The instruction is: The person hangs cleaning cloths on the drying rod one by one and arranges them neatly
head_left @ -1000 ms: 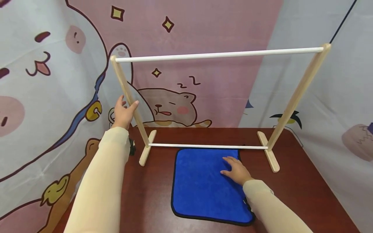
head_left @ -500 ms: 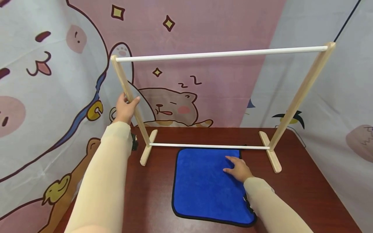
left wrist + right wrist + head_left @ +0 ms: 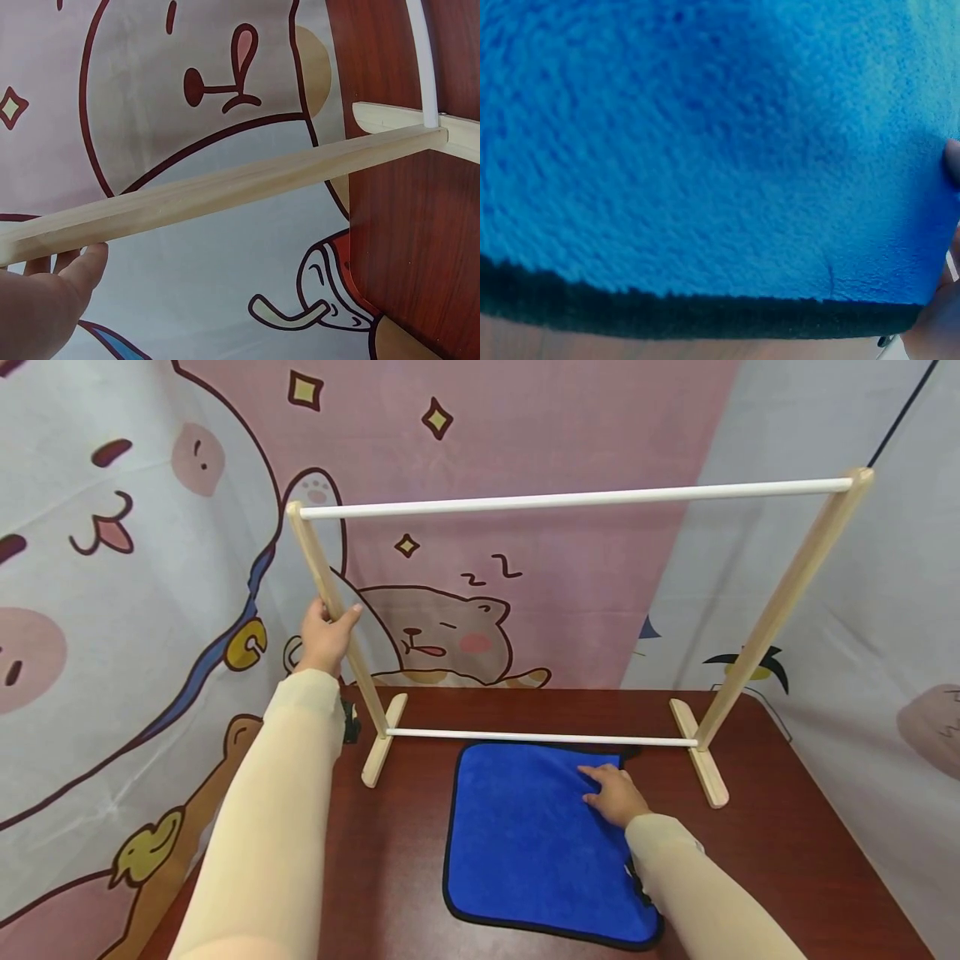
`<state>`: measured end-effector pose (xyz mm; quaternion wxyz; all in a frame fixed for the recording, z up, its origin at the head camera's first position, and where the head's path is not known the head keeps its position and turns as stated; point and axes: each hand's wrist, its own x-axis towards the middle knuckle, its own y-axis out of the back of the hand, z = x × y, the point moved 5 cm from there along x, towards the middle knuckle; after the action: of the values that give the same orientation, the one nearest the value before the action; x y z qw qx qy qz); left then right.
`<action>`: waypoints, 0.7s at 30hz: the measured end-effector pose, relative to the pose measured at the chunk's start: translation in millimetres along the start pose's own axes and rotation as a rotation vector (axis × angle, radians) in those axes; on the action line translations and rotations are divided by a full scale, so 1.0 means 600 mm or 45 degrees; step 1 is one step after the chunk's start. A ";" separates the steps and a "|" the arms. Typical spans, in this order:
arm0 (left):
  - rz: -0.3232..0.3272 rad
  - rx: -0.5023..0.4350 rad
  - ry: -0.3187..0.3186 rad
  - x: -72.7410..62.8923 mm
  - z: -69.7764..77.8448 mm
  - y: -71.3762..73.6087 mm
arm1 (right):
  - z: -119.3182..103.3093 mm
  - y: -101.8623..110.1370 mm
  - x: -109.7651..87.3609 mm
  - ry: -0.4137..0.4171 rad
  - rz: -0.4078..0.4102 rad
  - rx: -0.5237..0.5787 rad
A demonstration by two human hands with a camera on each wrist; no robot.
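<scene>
A wooden clothes rack (image 3: 776,610) with white rods stands upright on the table. My left hand (image 3: 325,639) holds its left post (image 3: 225,187) about midway up, thumb on the near side and fingers round the other; in the left wrist view the hand (image 3: 49,307) shows at the post's lower edge. A blue towel (image 3: 525,843) with black edging lies flat below the lower rod. At its upper right part, my right hand (image 3: 618,797) pinches the cloth, which creases by the fingertips. The right wrist view is filled by the towel (image 3: 705,165), mostly hiding that hand.
The brown table (image 3: 795,860) has its back edge against a cartoon-printed curtain (image 3: 540,443). A small dark object (image 3: 350,722) sits by the rack's left foot, partly behind the left sleeve. A black line runs up from the rack's top right.
My left hand has closed round the post and moved slightly up. My right fingers have drawn together on the towel, whose upper right part is now wrinkled. The view has shifted slightly.
</scene>
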<state>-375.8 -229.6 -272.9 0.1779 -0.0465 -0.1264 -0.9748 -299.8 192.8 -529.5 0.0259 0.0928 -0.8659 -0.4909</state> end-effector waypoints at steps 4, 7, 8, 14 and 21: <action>0.010 0.000 -0.003 0.001 -0.001 0.000 | -0.004 0.000 0.000 0.037 -0.013 -0.022; 0.013 0.003 0.006 0.003 -0.003 0.001 | -0.008 0.000 -0.002 0.058 -0.034 -0.022; 0.011 0.006 0.009 0.004 -0.004 0.001 | -0.010 0.000 -0.003 0.056 -0.042 -0.010; -0.005 0.038 0.031 0.007 -0.004 0.004 | -0.016 0.002 -0.003 0.043 -0.031 0.079; -0.013 0.050 0.033 0.006 -0.002 0.006 | -0.029 0.014 -0.005 0.082 0.115 0.153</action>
<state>-378.1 -234.2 -272.6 0.1755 -0.0296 -0.1434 -0.9735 -295.8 182.9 -513.4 0.0702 0.0705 -0.8958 -0.4331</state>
